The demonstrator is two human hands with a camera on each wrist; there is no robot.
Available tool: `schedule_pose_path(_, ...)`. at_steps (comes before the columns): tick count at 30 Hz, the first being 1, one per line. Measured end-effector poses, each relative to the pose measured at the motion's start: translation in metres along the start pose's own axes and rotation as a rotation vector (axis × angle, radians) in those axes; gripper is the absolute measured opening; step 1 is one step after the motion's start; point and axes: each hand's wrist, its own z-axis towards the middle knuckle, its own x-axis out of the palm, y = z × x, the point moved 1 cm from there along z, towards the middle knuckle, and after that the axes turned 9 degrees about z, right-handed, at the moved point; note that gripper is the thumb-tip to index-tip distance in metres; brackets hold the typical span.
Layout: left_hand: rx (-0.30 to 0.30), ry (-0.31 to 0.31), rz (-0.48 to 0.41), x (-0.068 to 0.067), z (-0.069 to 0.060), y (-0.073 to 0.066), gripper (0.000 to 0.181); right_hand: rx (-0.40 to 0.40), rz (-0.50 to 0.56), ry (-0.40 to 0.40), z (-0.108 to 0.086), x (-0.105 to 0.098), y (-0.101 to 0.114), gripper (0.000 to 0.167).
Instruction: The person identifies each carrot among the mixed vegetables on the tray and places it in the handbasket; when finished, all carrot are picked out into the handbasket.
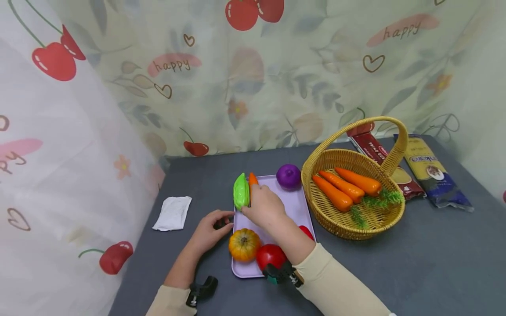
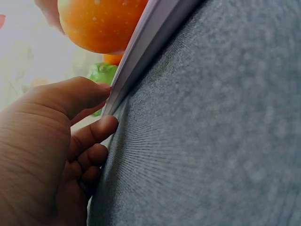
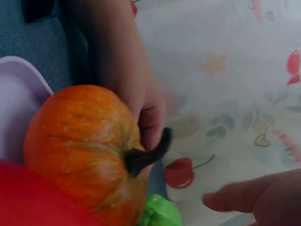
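Note:
A lilac tray (image 1: 294, 206) lies on the table. My left hand (image 1: 210, 230) is at its left side, thumb and index fingertips pinching the rim (image 2: 123, 77). Over the tray, my right hand (image 1: 266, 204) holds an orange carrot (image 1: 253, 179), mostly covered by the fingers. Close to its left lies a ridged green vegetable (image 1: 241, 192). Towards the front of the tray sit an orange pumpkin (image 1: 244, 245) and a round red vegetable (image 1: 271, 256). Another red piece (image 1: 306, 231) is partly hidden by my right forearm. A purple onion-like vegetable (image 1: 288, 176) occupies the far right corner.
Right of the tray stands a wicker basket (image 1: 348, 232) with a tall handle and three carrots (image 1: 334, 193) inside. Behind it lie a red pasta packet (image 1: 369, 147) and a blue-and-gold packet (image 1: 435, 171). A folded white tissue (image 1: 172, 213) is at left. Patterned sheets hang around the table.

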Motion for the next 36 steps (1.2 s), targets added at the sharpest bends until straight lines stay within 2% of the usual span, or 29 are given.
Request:
schedule_pose_path(5,-0.007,-0.001,0.004,0.001,-0.001,0.000,0.030,0.132,0.015,-0.009,0.011,0.015,-0.003,0.059)
schedule_pose_path(8,-0.027,0.008,0.012,0.001,-0.001,0.002,0.030,0.178,0.031,0.001,0.013,0.021,-0.006,0.060)
schedule_pose_path(12,-0.052,0.015,0.020,0.000,-0.002,0.002,0.030,0.187,0.033,0.015,0.013,0.029,-0.009,0.064)
schedule_pose_path(19,-0.030,0.006,0.013,0.000,-0.001,-0.001,0.030,0.192,0.049,-0.038,0.011,0.033,-0.012,0.069)
schedule_pose_path(23,-0.028,0.013,0.011,0.001,0.000,-0.001,0.030,0.170,0.003,-0.088,0.010,0.027,-0.011,0.063)
schedule_pose_path(29,-0.033,0.005,0.016,-0.001,0.001,0.000,0.030,0.071,-0.077,-0.150,0.011,0.006,-0.007,0.031)
schedule_pose_path(33,-0.028,0.014,0.008,-0.001,0.000,0.000,0.029,0.044,-0.061,-0.165,0.004,-0.010,-0.006,0.030)
schedule_pose_path(36,-0.024,0.020,0.004,-0.001,-0.001,0.000,0.029,-0.003,-0.033,-0.214,-0.007,-0.024,-0.003,0.025)
